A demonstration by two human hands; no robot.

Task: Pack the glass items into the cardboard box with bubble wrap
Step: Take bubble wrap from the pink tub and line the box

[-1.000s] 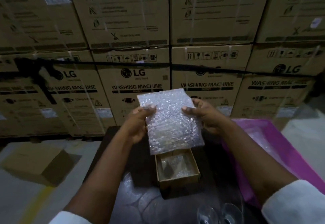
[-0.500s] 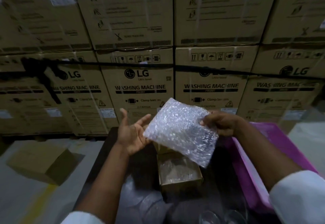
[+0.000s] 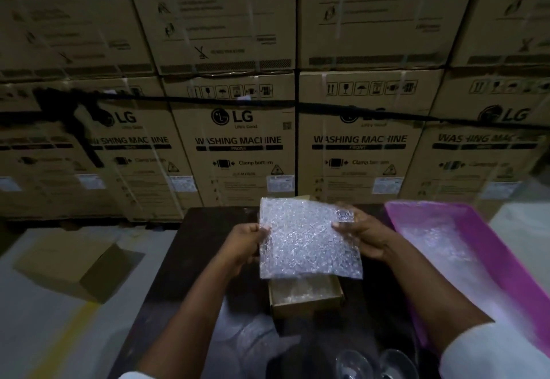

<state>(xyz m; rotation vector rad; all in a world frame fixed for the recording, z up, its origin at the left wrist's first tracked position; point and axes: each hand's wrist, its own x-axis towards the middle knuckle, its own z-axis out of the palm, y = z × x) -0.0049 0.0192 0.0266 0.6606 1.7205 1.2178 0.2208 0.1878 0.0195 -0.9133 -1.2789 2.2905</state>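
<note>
**Two hands hold up a sheet of bubble wrap over a small box**

The bubble wrap (image 3: 308,239) hides the back part of the small cardboard box (image 3: 306,300). Something shiny and clear lies inside the box, but it is hard to tell what it is. Two glass items (image 3: 376,363) sit at the near edge of the table, cut off by the bottom of the picture, so only their round tops show. The room is dim and the far corners are blurry.

The left hand (image 3: 245,243) pinches the left edge of the sheet. The right hand (image 3: 361,233) pinches the right edge, thumb on the front and fingers behind. The sheet is held up flat, just above the box.

The box stands on a dark table (image 3: 190,259). A pink tray (image 3: 476,247) sits at the right, with something pale and clear inside. The floor is grey with a yellow line. One brown box (image 3: 74,262) lies on the floor at the left. Behind the table is a wall of big washing machine boxes (image 3: 238,140), stacked in two rows, about four across.
</note>
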